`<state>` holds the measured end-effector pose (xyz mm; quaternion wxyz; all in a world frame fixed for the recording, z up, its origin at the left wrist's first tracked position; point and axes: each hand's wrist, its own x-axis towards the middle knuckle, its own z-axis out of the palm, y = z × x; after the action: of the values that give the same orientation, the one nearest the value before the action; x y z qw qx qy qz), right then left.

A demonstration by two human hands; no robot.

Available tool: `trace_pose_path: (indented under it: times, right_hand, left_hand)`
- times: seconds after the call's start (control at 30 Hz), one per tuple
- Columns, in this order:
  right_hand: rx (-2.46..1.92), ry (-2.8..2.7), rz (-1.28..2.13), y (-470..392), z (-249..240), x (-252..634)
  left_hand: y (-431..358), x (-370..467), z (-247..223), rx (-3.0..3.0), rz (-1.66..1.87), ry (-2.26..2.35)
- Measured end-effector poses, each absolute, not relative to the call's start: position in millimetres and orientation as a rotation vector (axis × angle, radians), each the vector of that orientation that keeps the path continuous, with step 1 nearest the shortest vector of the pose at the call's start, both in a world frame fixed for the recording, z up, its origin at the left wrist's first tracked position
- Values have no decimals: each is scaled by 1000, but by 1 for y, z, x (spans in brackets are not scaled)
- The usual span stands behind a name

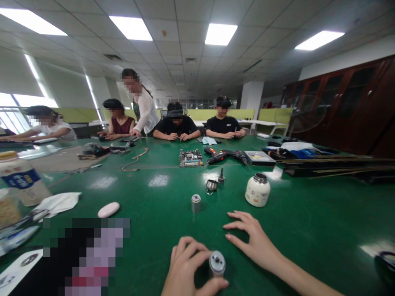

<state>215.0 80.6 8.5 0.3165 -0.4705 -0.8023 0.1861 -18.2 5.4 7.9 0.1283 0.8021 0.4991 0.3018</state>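
Note:
My left hand (187,267) grips a small cylindrical motor (217,263) between thumb and fingers, close to the front of the green table. The motor is upright, with a round metal face and a dark centre on top. To its right, my right hand (251,238) hovers low over the table with thumb and fingers apart; I see nothing held in it. A second silver motor (196,203) stands upright farther ahead. Beyond that are a small metal cup-like part with a ring (212,186) and a dark stepped metal part (221,176).
A white patterned jar (257,191) without a lid stands right of centre. Farther back lie a circuit board (190,158), power drills (219,157) and a flat box (259,158). A pale oval case (108,209) and a tissue (58,203) lie left. Several people sit across the table.

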Motion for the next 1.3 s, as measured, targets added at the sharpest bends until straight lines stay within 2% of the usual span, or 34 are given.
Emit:
trace_pose_path:
  times: [0.33,0.77,0.87,1.07,1.3]
  right_hand:
    - [-941,-1945,912,37,40,181]
    - [-901,-1850,1107,33,29,171]
    - [-879,-1786,1180,34,25,174]
    - [-959,-1945,1182,33,20,174]
    - [-1076,-2034,1089,32,21,169]
  left_hand:
    - [8,-16,9,2283,823,1441]
    - [4,-12,15,2259,812,1455]
    - [1,-15,12,2236,895,1433]
    - [-4,-19,9,2135,1365,1323]
    - [4,-12,14,2167,1294,1388]
